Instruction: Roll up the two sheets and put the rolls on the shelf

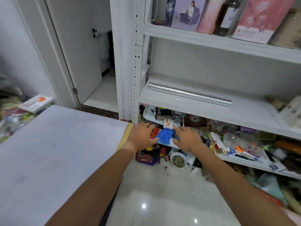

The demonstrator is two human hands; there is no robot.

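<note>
A shiny silver roll (189, 93) lies along the front of the middle board of the white shelf (203, 110). A pale lilac sheet (53, 154) lies flat on the table at my left, with a yellowish edge (126, 136) showing at its right side. My left hand (141, 136) hovers just past the sheet's right corner, fingers spread, holding nothing. My right hand (187, 137) is stretched out beside it, below the middle board, also with fingers apart and nothing in it. Both hands are in the air in front of the cluttered lower shelf.
Boxes and a dark bottle (226, 15) fill the upper shelf. The lower shelf holds a blue bag (164, 136) and mixed clutter. A bowl of beads (178, 160) stands on the glossy white floor. A book (36, 103) lies beyond the table. An open door (84, 51) is at the back left.
</note>
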